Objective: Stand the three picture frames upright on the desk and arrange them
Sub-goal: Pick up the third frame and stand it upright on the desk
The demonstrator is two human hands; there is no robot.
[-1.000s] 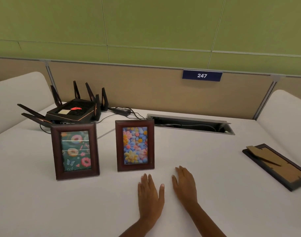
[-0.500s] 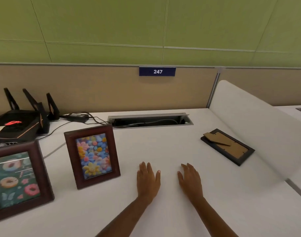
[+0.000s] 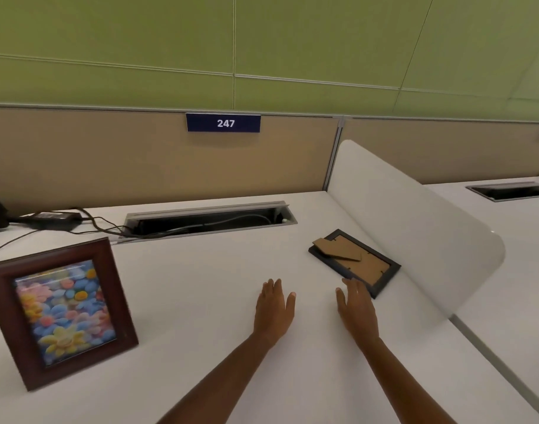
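A dark wooden frame with a picture of blue and yellow flowers [image 3: 61, 312] stands upright at the left of the white desk [image 3: 200, 286]. A black frame [image 3: 355, 262] lies face down at the right, its cardboard back and stand facing up. My left hand [image 3: 274, 309] hovers flat over the middle of the desk, fingers apart, holding nothing. My right hand [image 3: 357, 307] is flat too, empty, its fingertips just short of the black frame's near corner. The frame with the green picture is out of view to the left.
A white curved divider [image 3: 415, 221] rises right behind the black frame. An open cable tray [image 3: 207, 220] runs along the back edge, with a black power brick [image 3: 55, 216] and cables to its left. A beige partition carries a sign reading 247 [image 3: 223, 123].
The view has swung to the right; the green-picture frame and the router have left the view. Both hands have moved right across the desk, and my right hand now nears the black frame.
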